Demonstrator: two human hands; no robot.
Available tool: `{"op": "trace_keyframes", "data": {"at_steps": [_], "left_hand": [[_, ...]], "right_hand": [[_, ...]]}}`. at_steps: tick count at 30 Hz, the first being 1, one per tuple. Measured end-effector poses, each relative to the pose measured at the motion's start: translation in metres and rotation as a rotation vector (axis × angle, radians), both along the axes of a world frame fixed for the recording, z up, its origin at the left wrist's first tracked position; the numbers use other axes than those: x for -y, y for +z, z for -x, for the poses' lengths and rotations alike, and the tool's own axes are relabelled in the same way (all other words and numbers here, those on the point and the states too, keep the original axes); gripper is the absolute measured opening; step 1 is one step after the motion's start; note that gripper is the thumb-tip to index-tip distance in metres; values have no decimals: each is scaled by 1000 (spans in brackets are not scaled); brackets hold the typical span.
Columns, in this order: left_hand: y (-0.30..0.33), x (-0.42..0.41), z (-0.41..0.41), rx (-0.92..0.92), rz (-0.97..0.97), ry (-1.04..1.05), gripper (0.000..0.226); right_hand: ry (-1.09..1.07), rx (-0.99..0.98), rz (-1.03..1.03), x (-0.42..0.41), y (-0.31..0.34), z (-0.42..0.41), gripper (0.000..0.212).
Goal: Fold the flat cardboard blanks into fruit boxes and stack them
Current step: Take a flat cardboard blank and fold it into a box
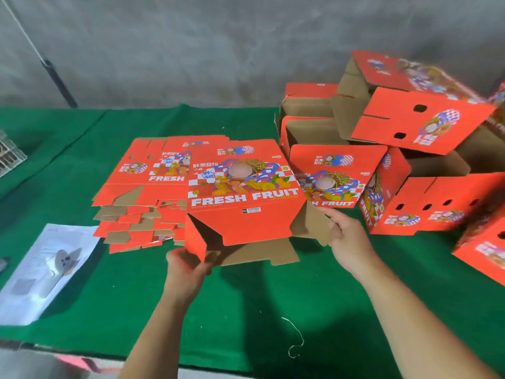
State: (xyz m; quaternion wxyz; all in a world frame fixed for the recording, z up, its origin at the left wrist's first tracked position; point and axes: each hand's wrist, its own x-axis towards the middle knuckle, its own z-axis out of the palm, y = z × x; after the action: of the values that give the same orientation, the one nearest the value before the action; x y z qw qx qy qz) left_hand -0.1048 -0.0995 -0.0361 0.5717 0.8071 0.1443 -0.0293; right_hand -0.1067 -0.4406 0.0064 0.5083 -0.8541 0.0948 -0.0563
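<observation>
A red "FRESH FRUIT" cardboard blank (243, 203), partly opened into a box shape, hangs tilted above the green table (246, 310). My left hand (188, 265) grips its lower left flap, thumb on the red outside. My right hand (345, 235) reaches to its right side, fingers on a brown flap there. Behind it at the left lies a stack of flat red blanks (142, 192). Folded red boxes (410, 127) are piled in a loose heap at the right.
A plastic-wrapped sheet (46, 269) lies at the table's left front. A thin string (296, 340) lies near the front edge. A white wire rack (11, 157) shows at the far left. A grey wall stands behind, with a dark pole (58, 83) leaning on it.
</observation>
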Motion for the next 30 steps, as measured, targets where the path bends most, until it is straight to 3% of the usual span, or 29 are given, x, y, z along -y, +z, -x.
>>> {"op": "trace_keyframes", "data": {"at_steps": [2, 5, 8, 11, 13, 17, 20, 25, 30], "left_hand": [[-3, 11, 7, 5, -264, 71, 29], [0, 24, 12, -151, -675, -80, 30], [5, 34, 16, -231, -818, -105, 45], [8, 34, 25, -144, -933, -115, 40], [8, 32, 34, -55, -882, -67, 32], [7, 39, 46, 35, -727, 82, 38], [7, 47, 50, 111, -691, 96, 40], [30, 55, 65, 382, -464, 157, 52], [52, 49, 68, 458, -429, 174, 55]], "right_hand": [[14, 26, 21, 24, 4, 15, 54], [63, 59, 83, 54, 7, 36, 57], [110, 88, 82, 65, 8, 51, 65], [115, 136, 112, 67, 9, 60, 68], [114, 152, 135, 65, 9, 61, 66], [79, 185, 124, 51, 11, 56, 57], [45, 240, 94, 42, 13, 53, 43], [-26, 346, 48, 41, 22, 49, 34], [-82, 425, 42, 54, 33, 45, 28]]}}
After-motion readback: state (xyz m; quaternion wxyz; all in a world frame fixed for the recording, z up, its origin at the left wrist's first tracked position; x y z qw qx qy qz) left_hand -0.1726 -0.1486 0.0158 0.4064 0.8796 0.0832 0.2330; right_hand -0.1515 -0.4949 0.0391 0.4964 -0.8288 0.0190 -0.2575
